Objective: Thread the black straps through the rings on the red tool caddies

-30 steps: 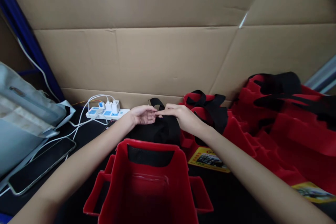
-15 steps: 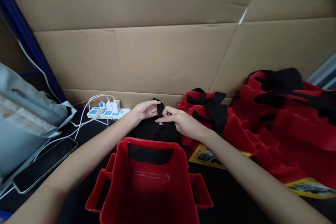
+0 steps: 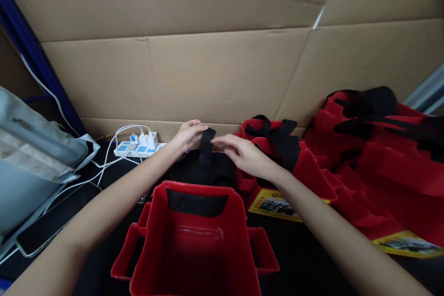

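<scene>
Head view, black strap (image 3: pixel 206 144) upright, hands (image 3: pixel 189 134) pinching top

A black strap (image 3: pixel 206 144) rises from dark fabric behind an open red bag (image 3: pixel 196 240), its upper end lifted. The left hand (image 3: pixel 187 134) pinches the strap's top from the left; the right hand (image 3: pixel 239 153) touches it from the right, fingers outstretched. The red bag stands upright in front, with a black band inside its far rim.

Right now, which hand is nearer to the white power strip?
Left. The left hand pinches the black strap just right of the power strip. The right hand is farther right, beyond the strap.
</scene>
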Available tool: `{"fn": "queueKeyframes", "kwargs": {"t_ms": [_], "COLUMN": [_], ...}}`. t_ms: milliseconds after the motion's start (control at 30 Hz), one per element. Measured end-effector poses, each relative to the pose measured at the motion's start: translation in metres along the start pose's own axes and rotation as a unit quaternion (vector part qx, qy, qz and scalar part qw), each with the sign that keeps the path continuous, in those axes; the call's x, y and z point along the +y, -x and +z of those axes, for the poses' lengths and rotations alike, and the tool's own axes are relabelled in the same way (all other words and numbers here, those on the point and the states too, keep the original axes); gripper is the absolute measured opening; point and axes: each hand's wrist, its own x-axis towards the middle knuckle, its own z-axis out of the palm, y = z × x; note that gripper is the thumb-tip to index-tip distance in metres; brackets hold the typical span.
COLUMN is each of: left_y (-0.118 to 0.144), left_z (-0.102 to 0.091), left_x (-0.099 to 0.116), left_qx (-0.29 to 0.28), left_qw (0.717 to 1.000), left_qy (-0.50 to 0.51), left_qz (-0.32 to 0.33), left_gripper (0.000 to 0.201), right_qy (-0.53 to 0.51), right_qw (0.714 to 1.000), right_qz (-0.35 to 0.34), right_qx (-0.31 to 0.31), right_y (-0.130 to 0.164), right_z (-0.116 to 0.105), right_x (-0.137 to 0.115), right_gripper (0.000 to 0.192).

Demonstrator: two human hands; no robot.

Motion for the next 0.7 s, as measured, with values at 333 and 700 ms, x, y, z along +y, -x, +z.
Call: {"fn": "queueKeyframes", "kwargs": {"t_ms": [333, 700], "left_y": [0.010, -0.021], "left_z": [-0.006, -0.055], "left_x": [0.016, -0.063], "left_qx": [-0.148, -0.204], "left_qw": [0.962, 0.868], "left_qy": [-0.205, -0.446], "left_qz": [0.103, 0.079], "left_gripper": [0.024, 0.024], "right_qy": [-0.091, 0.078], "right_qw": [0.973, 0.982], "right_qz": [0.097, 0.122], "right_qx": [0.190, 0.117], "right_y": [-0.032, -0.009], "right_z": [0.012, 0.004], "right_x": [0.010, -0.006], "right_gripper": [0.030, 0.018]}}
